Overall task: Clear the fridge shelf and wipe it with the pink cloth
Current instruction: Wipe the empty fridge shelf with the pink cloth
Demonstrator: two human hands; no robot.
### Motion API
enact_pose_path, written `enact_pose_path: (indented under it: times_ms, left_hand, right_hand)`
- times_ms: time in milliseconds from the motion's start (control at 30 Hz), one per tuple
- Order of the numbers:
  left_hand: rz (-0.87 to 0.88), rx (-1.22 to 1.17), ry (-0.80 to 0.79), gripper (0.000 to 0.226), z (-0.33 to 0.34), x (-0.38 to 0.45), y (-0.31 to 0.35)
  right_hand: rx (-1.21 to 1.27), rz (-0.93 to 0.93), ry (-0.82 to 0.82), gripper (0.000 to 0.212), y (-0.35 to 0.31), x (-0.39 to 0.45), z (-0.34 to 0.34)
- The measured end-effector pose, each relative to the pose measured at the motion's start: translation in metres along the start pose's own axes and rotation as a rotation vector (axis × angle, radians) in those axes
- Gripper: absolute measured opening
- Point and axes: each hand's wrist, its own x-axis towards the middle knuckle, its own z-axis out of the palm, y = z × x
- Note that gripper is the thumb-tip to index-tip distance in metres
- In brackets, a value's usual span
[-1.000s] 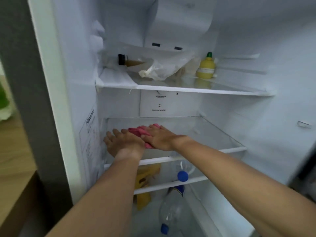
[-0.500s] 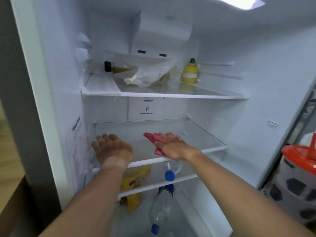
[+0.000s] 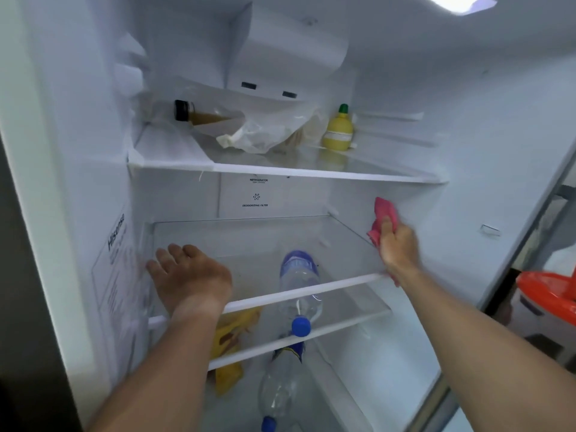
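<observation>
Inside an open fridge, a person's right hand [image 3: 397, 244] is clenched around a bunched pink cloth [image 3: 384, 222], lifted off the glass and held against the right inner wall, just above the right end of the middle shelf [image 3: 311, 289]. The left hand [image 3: 190, 275] lies flat with fingers spread and grasping nothing, palm down on the left part of that same glass shelf, close to the left wall. Nothing else stands on the shelf — the clear water bottle with a blue cap [image 3: 299, 294] seen through the glass lies on the level below, beside a yellow packet [image 3: 230, 347]. Lower still, a second clear bottle [image 3: 280, 391] lies on its side. On the top shelf [image 3: 327, 173] are a crumpled clear plastic bag [image 3: 265, 135], a dark-capped bottle of brownish liquid [image 3: 199, 115] on its side and a yellow lemon-shaped squeeze bottle with a green cap [image 3: 338, 130], standing upright near the back right. Outside the fridge, at the right edge of the view, sits a container with an orange lid [image 3: 548, 288].
</observation>
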Motion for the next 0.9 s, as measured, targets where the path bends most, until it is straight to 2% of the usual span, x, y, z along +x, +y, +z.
enact_pose_path:
  times_ms: [33,133,200,400,567,733,900]
  left_hand:
    - [-0.002,0.004,-0.002,0.057,0.001,0.0,0.0]
    - [-0.005,0.011,-0.004,0.057,0.001,0.001,0.0]
    - [-0.005,0.01,-0.007,0.057,-0.001,0.001,0.001]
    - [0.001,-0.005,-0.014,0.059,-0.003,-0.004,0.0]
    - [0.012,-0.023,-0.03,0.057,-0.008,-0.006,-0.001]
    - [0.025,-0.04,-0.054,0.055,-0.011,-0.009,-0.003]
    - [0.019,-0.048,-0.027,0.047,-0.018,-0.02,-0.012]
  right_hand:
    - [-0.085,-0.059,-0.066,0.046,0.004,0.002,0.005]
    - [-0.655,-0.345,-0.592,0.046,0.012,0.005,0.027]
    - [-0.846,-0.45,-0.735,0.058,0.01,0.008,0.032]
    - [-0.801,-0.543,-0.788,0.068,-0.007,-0.022,0.036]
    - [-0.776,-0.662,-0.825,0.056,-0.046,-0.067,0.059]
    - [-0.644,-0.544,-0.873,0.059,-0.075,-0.099,0.062]
    - [-0.625,-0.595,-0.929,0.059,-0.098,-0.121,0.069]
